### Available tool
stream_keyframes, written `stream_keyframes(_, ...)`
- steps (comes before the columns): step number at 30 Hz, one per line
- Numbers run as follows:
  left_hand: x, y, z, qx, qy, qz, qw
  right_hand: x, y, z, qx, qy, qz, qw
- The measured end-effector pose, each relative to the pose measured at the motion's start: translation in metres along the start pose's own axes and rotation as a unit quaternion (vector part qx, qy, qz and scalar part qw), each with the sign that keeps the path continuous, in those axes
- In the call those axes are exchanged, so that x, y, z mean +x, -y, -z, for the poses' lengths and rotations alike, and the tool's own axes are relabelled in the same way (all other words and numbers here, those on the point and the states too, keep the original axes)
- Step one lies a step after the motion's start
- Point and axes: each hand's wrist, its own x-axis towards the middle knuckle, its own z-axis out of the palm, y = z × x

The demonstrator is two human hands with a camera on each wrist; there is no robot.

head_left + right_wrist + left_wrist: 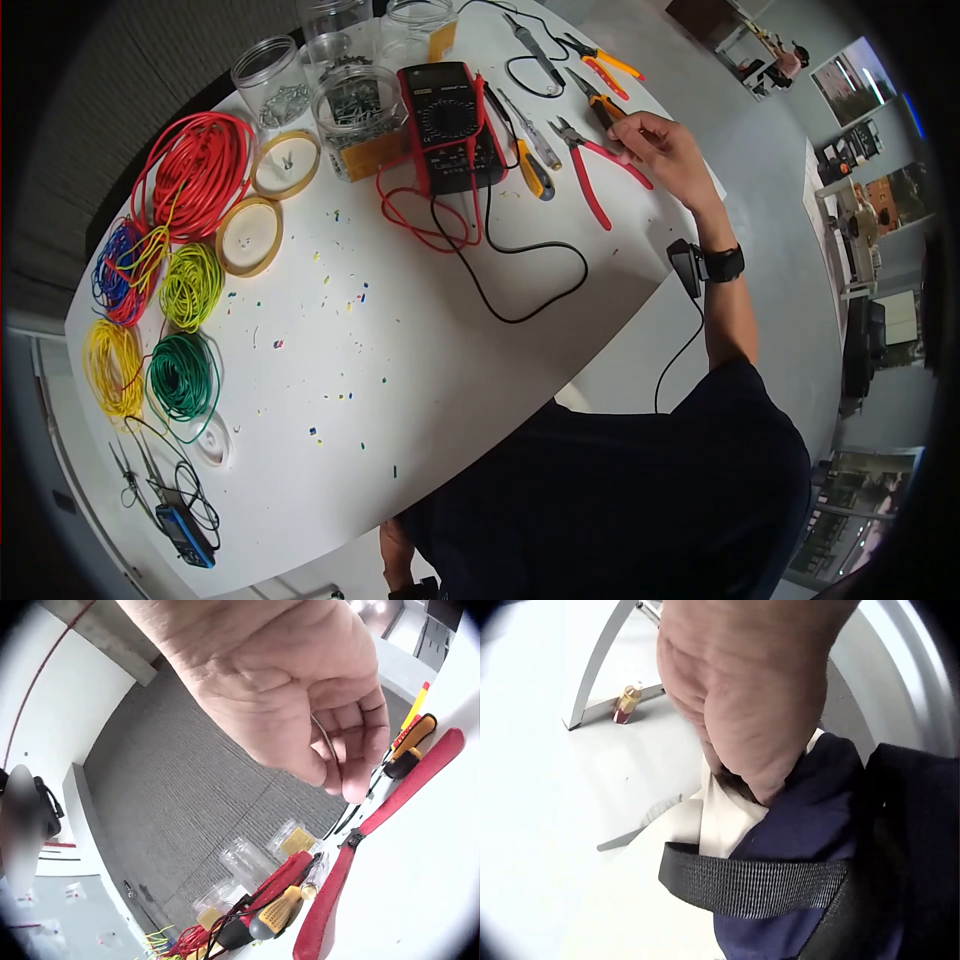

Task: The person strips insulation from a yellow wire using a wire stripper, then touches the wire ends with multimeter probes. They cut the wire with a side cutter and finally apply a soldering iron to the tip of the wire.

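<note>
In the head view my right hand (664,152) is over the right end of the table, its fingertips right at the handles of orange-and-black pliers (604,108). Red-handled wire cutters (590,168) lie just below it. From the right wrist, the fingers curl loosely with thumb near fingertips, and no tool shows between them; the red handles (409,780) stretch past beneath. My left hand (757,712) is down off the table, close against navy cloth (810,817) and a cream surface (720,817). Its fingers are hidden.
A multimeter (445,125) with looped leads, screwdrivers (535,172), a soldering iron (535,50) and yellow-orange strippers (605,68) lie nearby. Jars of screws (352,100), wire coils (195,175), tape rings (250,237) and a blue-edged device (186,535) stand leftward among scraps.
</note>
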Motion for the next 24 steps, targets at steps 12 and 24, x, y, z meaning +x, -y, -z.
stream_keyframes(12,0.003,0.048,-0.039,-0.005,-0.153,0.025,0.988,0.011,-0.021,0.012,0.009,-0.015,-0.009,1.000)
stream_keyframes(24,0.010,0.005,-0.012,0.061,-0.280,-0.045,0.957,0.059,-0.055,0.041,-0.060,-0.082,0.020,0.995)
